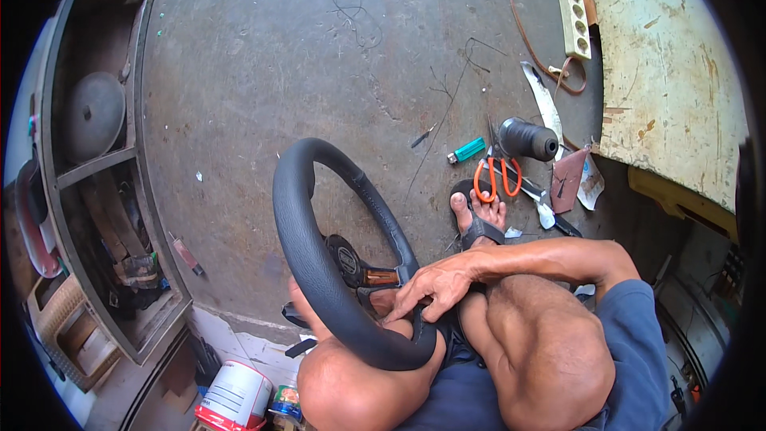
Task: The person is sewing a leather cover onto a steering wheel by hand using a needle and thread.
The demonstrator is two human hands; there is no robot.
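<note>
A steering wheel [307, 223] wrapped in black leather, with stitching along its inner edge, stands tilted against my left thigh. The lower rim rests between my knees. My right hand [439, 283] reaches over my right leg, with thumb and fingers closed on the inner edge of the lower right rim, near the seam. Behind the left side of the rim, part of my left hand [307, 311] shows; its fingers are mostly hidden by the wheel. Orange-handled scissors [499, 179] lie by my right foot, beside a cone of black thread [527, 140] and a teal lighter [467, 150].
A power strip [574, 20] with a brown cord lies by a worn pale board [670, 56] on the right. Leather scraps [568, 179] and loose threads litter the floor. Along the left stands a metal frame [97, 168]; a white bucket [235, 395] is at lower left.
</note>
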